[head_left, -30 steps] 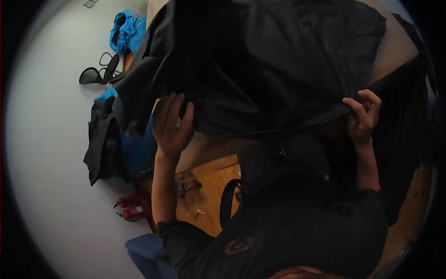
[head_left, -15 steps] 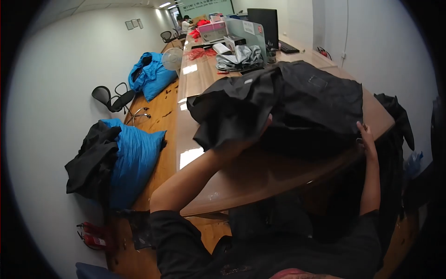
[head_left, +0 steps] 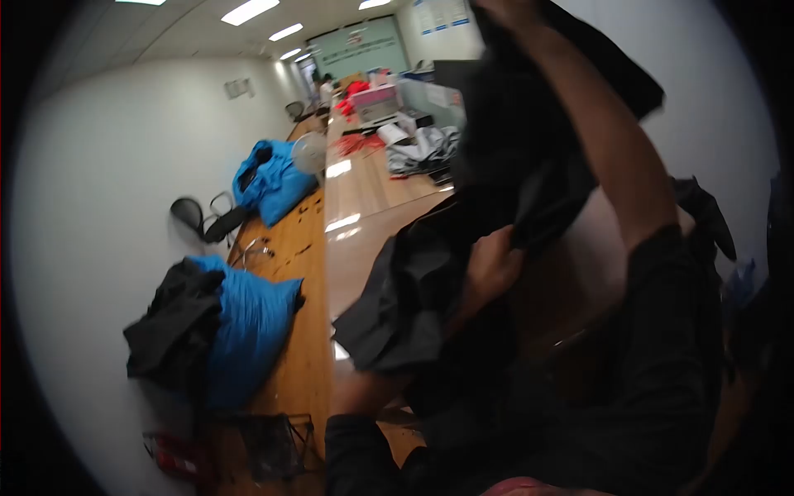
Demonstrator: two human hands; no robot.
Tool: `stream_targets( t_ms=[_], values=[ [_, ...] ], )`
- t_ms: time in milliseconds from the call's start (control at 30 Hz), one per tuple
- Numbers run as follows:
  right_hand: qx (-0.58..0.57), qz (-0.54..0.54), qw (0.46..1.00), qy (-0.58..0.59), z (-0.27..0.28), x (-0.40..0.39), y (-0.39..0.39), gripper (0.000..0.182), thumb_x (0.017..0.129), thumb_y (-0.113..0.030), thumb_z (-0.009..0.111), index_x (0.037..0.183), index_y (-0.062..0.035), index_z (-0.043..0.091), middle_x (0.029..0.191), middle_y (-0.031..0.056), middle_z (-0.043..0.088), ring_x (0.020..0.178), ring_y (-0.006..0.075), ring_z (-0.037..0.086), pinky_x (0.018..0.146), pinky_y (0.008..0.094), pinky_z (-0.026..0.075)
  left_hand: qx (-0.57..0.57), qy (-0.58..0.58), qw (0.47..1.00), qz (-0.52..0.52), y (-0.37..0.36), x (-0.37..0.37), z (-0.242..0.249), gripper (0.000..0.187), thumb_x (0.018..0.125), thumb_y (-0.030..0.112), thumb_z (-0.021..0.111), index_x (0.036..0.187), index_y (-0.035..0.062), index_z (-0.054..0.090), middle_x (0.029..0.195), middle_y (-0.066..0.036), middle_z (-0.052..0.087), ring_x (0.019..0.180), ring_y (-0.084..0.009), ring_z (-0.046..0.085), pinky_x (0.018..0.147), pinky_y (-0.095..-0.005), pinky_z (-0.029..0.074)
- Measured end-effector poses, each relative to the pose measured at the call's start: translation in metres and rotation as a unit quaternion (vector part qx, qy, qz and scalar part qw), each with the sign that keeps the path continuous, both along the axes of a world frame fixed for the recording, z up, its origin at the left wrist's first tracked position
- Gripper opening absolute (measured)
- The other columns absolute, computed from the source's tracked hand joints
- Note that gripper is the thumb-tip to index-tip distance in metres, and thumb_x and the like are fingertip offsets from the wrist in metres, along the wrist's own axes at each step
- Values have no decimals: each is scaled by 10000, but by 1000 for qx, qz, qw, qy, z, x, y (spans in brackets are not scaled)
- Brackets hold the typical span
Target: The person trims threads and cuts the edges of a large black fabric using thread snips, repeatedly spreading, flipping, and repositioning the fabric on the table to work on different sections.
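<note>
A large piece of black cloth (head_left: 529, 124) is lifted above the near end of the table, hanging in loose folds. My right hand (head_left: 514, 15) is raised to the top edge of the view, closed on the upper part of the cloth and partly cut off. Lower down, my left hand (head_left: 494, 263) has its fingers closed on the middle of the same cloth. A hanging flap covers part of my left forearm. The raised cloth hides much of the tabletop and the monitor behind it.
The long glossy table (head_left: 372, 202) stretches away, bearing silver-grey cloth (head_left: 426, 150), red strands (head_left: 360, 145) and a pink box (head_left: 376, 103). Left on the floor are two blue sacks (head_left: 252, 331), a black chair (head_left: 223, 223), a fan (head_left: 310, 153) and a fire extinguisher (head_left: 178, 459). People stand far back.
The black cloth has risen off the table. My right hand has swung from the table's right edge up to the top, and my left hand has come lower and nearer. The view has tilted upward.
</note>
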State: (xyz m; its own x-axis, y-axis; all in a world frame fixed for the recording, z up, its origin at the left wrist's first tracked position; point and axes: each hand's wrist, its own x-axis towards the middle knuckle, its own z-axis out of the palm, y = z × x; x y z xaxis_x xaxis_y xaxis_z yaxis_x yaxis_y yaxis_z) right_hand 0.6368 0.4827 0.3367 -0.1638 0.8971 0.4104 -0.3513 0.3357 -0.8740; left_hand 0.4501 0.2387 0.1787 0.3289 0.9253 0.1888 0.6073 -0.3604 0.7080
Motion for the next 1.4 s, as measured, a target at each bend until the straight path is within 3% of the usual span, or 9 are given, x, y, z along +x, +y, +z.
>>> stream_targets(
  t_ms=[67, 200, 400, 567, 733, 867, 1100, 1300, 1400],
  values=[
    [186, 28, 963, -193, 37, -126, -77, 220, 887, -265, 682, 962, -66, 739, 961, 95, 743, 836, 243, 707, 779, 386, 586, 51, 80, 995, -42, 3, 17, -3, 322, 901, 152, 617, 1197, 29, 649, 1114, -195, 681, 1228, -322, 571, 1097, -399, 423],
    [641, -86, 593, -479, -7, -353, -239, 208, 877, -275, 692, 953, -91, 752, 975, 83, 748, 850, 237, 711, 786, 389, 580, 98, 186, 972, -109, 3, 52, -44, 321, 906, 162, 620, 1192, 21, 653, 1117, -189, 682, 1196, -311, 588, 1081, -398, 437],
    [708, 43, 385, -590, -90, -286, -275, 187, 953, -269, 648, 947, -109, 743, 955, 71, 744, 865, 179, 715, 747, 334, 584, 156, 237, 932, -227, -16, 109, -106, 322, 913, 178, 624, 1184, 10, 660, 1121, -180, 684, 1148, -295, 614, 1056, -396, 458],
    [668, 83, 396, -624, -214, -205, -201, 140, 1005, -235, 566, 1040, -113, 626, 936, 39, 669, 871, 169, 662, 687, 276, 562, 176, 259, 882, -351, -78, 162, -173, 325, 918, 192, 628, 1178, 0, 666, 1125, -172, 686, 1107, -282, 636, 1035, -395, 476],
    [584, 3, 660, -472, -270, -97, -200, 219, 836, -87, 694, 1053, -70, 685, 1121, 77, 649, 860, 196, 664, 667, 283, 588, 125, 308, 808, -486, -166, 177, -202, 331, 924, 205, 632, 1172, -9, 672, 1128, -165, 688, 1067, -269, 657, 1015, -394, 494],
    [554, -11, 699, -453, -296, -49, -230, 237, 875, -95, 677, 1111, -87, 696, 1211, 88, 656, 823, 185, 657, 656, 264, 568, 398, -24, 896, -194, -172, 91, -181, 231, 883, 135, 648, 1060, -4, 699, 1025, -136, 692, 968, -252, 677, 891, -376, 560],
    [474, -21, 731, -490, -276, 21, -300, 213, 836, -91, 700, 1044, -76, 743, 1136, 67, 721, 744, 170, 658, 620, 269, 555, 427, 165, 853, 250, -179, -128, -99, 275, 771, -144, 635, 990, 9, 699, 1021, -120, 702, 975, -291, 673, 845, -399, 555],
    [262, -259, 831, -418, -313, 104, -314, 122, 935, -12, 630, 1022, -10, 715, 977, 122, 726, 883, 213, 713, 745, 292, 574, 291, 270, 853, 339, -177, -219, -115, 365, 727, -174, 597, 1016, 27, 694, 1134, -102, 668, 1136, -319, 606, 944, -414, 513],
    [-6, -398, 887, -233, -345, 157, -306, 158, 989, -92, 631, 1106, -26, 716, 970, 68, 728, 854, 95, 650, 733, 229, 520, 218, 304, 887, 271, -166, -218, -112, 377, 746, -128, 602, 1071, 42, 691, 1250, -104, 621, 1228, -340, 549, 1017, -438, 472]
  ],
)
